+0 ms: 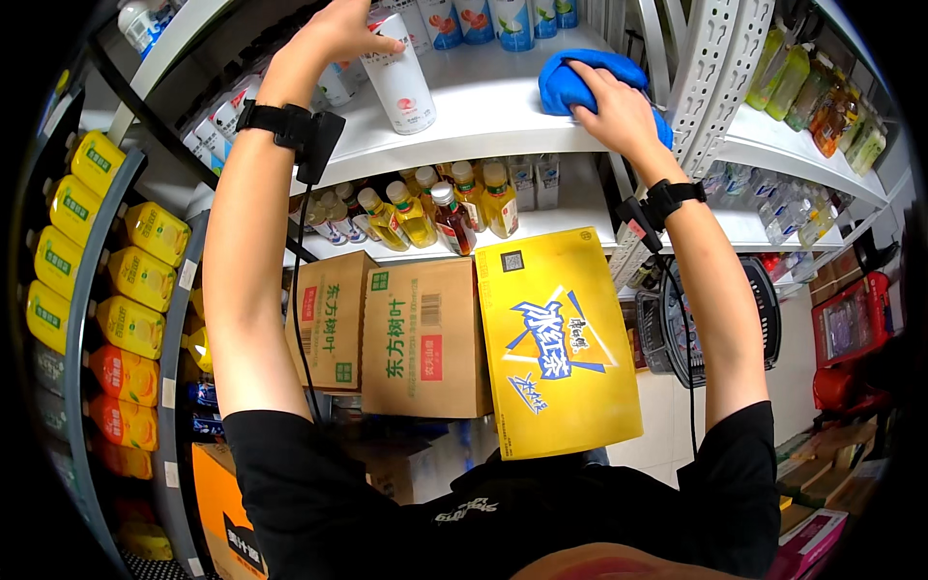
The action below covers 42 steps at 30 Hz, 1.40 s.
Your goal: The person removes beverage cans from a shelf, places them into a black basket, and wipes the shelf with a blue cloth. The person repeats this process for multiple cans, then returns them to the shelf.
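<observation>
My left hand (339,30) is at the top edge of the view, partly cut off, with its thumb across the upper part of a tall white can (401,83). The can's lower end shows near the front of the white metal shelf (482,98); whether it rests there I cannot tell. My right hand (615,109) grips a bunched blue cloth (562,85) against the shelf's right end. Blue-and-white cans (513,25) stand farther back, between my hands. More white cans (230,109) are packed left of my left forearm.
Bottled drinks (454,217) fill part of the lower shelf. Below are brown cartons (424,337) and a yellow carton (558,341) close to my body. A perforated upright (707,87) borders the right side, with a black basket (685,319) below. Yellow jugs (138,275) line the left rack.
</observation>
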### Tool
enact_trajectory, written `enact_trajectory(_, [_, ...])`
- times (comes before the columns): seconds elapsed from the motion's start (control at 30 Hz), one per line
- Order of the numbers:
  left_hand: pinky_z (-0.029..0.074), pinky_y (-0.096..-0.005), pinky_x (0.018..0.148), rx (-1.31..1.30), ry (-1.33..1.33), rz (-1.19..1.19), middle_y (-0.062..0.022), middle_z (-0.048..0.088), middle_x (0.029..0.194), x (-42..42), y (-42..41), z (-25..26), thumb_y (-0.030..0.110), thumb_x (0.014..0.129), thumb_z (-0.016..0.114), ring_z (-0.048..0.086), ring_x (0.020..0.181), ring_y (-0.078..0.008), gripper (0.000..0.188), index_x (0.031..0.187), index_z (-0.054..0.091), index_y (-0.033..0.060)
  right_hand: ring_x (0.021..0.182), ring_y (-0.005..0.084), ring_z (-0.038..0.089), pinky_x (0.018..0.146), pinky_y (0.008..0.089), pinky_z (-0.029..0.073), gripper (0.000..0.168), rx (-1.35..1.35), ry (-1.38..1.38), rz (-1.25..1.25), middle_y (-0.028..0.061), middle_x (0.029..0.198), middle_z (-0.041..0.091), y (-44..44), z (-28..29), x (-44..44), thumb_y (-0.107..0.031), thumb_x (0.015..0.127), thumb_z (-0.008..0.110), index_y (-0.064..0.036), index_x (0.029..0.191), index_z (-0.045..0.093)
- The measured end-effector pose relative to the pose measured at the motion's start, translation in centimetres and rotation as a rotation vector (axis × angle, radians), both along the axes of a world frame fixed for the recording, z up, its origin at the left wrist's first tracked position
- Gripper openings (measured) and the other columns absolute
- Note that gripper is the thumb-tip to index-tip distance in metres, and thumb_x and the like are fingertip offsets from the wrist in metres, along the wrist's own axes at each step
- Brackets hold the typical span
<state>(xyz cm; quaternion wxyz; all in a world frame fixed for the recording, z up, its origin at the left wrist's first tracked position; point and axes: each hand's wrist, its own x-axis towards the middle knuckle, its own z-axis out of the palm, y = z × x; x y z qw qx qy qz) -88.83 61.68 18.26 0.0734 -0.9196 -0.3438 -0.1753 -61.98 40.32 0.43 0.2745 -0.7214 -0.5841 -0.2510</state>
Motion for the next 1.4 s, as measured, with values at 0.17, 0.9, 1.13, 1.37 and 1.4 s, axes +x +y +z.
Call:
enact_trajectory(0.17, [0.063, -0.0386, 0.068, 0.165, -0.021, 0.015, -0.0278, 0.057, 0.126, 1.3, 9.1, -1.1, 0.037, 0.070, 0.085, 0.071, 0.087, -0.0321, 0.096, 0.149, 0.037, 0.0116, 0.099, 0.0326, 0.067, 0.087, 0.0443, 0.052, 0.061, 0.076, -0.021, 0.007, 0.0120, 0.118, 0.066, 0.3, -0.2, -0.2, -0.026, 0.081, 0.066, -0.018, 0.140, 0.052])
enact_trajectory(0.9, [0.060, -0.0371, 0.061, -0.034, -0.145, 0.051, -0.0246, 0.067, 0.109, 4.6, 27.5, -3.1, 0.023, 0.079, 0.082, 0.070, 0.082, -0.0292, 0.101, 0.158, 0.018, 0.0201, 0.093, 0.0297, 0.066, 0.080, 0.0423, 0.052, 0.055, 0.221, -0.066, 0.074, 0.0082, 0.106, 0.067, 0.0, -0.8, -0.1, -0.020, 0.077, 0.068, -0.016, 0.132, 0.059])
enact_trajectory(1.13, [0.059, -0.0363, 0.056, -0.078, -0.147, 0.117, -0.0225, 0.071, 0.099, 4.6, 24.4, -2.4, 0.017, 0.083, 0.077, 0.070, 0.066, -0.0263, 0.102, 0.160, 0.009, 0.0192, 0.089, 0.0299, 0.066, 0.081, 0.0412, 0.052, 0.057, 0.203, -0.059, 0.060, 0.0080, 0.104, 0.066, 0.1, -0.6, -0.1, -0.022, 0.076, 0.069, -0.018, 0.131, 0.059])
enact_trajectory(1.37, [0.063, -0.0418, 0.062, 0.062, -0.206, 0.208, -0.0321, 0.062, 0.121, 4.3, 24.6, -4.3, 0.014, 0.084, 0.076, 0.073, 0.086, -0.0382, 0.102, 0.160, 0.009, 0.0205, 0.088, 0.0308, 0.066, 0.081, 0.0425, 0.052, 0.056, 0.216, -0.044, 0.082, 0.0099, 0.106, 0.066, 0.5, -0.7, -0.2, -0.024, 0.077, 0.068, -0.016, 0.132, 0.059])
enact_trajectory(1.4, [0.062, -0.0457, 0.067, 0.127, -0.243, 0.226, -0.0359, 0.047, 0.139, 4.9, 22.7, -4.9, 0.013, 0.086, 0.075, 0.070, 0.092, -0.0456, 0.098, 0.160, 0.010, 0.0208, 0.087, 0.0307, 0.066, 0.080, 0.0427, 0.052, 0.056, 0.212, -0.060, 0.074, 0.0100, 0.105, 0.066, 0.2, -0.8, -0.1, -0.024, 0.077, 0.068, -0.017, 0.131, 0.059])
